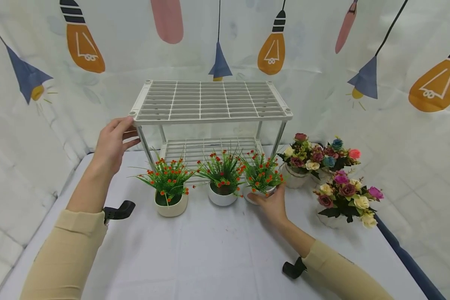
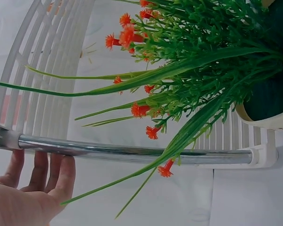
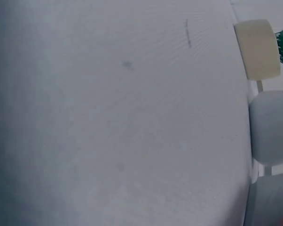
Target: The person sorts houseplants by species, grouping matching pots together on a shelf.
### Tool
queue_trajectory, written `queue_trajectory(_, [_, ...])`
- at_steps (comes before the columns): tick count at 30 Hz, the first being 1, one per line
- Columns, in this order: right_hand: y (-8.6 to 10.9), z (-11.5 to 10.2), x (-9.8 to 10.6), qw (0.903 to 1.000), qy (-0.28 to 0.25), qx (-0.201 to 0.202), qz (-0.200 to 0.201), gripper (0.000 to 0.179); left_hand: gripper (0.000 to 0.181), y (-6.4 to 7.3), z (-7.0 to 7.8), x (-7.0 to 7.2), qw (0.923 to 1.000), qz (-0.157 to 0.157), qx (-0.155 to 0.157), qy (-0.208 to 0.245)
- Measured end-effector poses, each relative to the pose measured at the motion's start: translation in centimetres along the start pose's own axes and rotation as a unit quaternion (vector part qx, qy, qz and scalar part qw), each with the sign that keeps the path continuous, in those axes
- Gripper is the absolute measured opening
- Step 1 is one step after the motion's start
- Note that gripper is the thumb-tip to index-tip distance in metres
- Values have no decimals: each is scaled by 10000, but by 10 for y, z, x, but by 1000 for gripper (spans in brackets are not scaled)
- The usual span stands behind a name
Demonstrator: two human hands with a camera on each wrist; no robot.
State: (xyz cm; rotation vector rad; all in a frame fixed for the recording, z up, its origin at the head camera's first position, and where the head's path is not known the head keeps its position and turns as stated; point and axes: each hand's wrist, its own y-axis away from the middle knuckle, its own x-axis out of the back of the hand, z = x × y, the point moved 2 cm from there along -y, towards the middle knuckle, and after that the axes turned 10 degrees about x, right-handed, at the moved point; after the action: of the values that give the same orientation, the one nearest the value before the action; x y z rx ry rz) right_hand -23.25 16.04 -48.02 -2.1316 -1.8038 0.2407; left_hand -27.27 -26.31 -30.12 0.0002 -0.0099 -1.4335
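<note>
A two-tier white rack point(image 1: 210, 121) with metal posts stands on the table. My left hand point(image 1: 114, 139) is at its upper left front corner, with loosely extended fingers point(image 2: 66, 176) touching around the metal post point(image 2: 108, 151). My right hand point(image 1: 273, 205) grips a white pot point(image 1: 250, 198) of artificial grass with small orange-red flowers, the rightmost in a row of three before the rack. In the middle stands another white flowerpot point(image 1: 223, 197); the left one is a cream flowerpot point(image 1: 171, 207). The right wrist view shows mostly tablecloth, with the cream pot point(image 3: 258, 49) at its right edge.
Right of the rack stand several pots of artificial roses, including a pink and cream bouquet point(image 1: 348, 196) nearest the table's right edge. A white tablecloth point(image 1: 210, 258) covers the table. Behind hangs a curtain point(image 1: 315, 62) printed with bulbs and lamps.
</note>
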Motion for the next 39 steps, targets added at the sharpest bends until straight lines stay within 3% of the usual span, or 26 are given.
queue_trajectory(9, [0, 2, -2, 9994, 283, -182, 101, 108, 45, -3, -3, 1, 10000, -33, 25, -81])
queue_trajectory(14, [1, 2, -3, 9992, 373, -54, 150, 108, 40, 0, -3, 0, 10000, -63, -8, 7])
queue_trajectory(19, [7, -5, -1, 9981, 595, -176, 38, 107, 37, 2, -2, -1, 9998, -81, -134, 142])
queue_trajectory(25, [10, -29, 7, 9969, 756, -216, 94, 107, 33, 2, -1, -1, 9997, -112, -207, 98])
queue_trajectory(32, [9, -66, 17, 9986, 270, 410, 206, 110, 30, 1, 0, 0, 9996, -185, -136, 183])
queue_trajectory(39, [5, -116, 17, 9932, -249, 1111, 244, 106, 28, 1, 1, 1, 9996, -219, -76, 162])
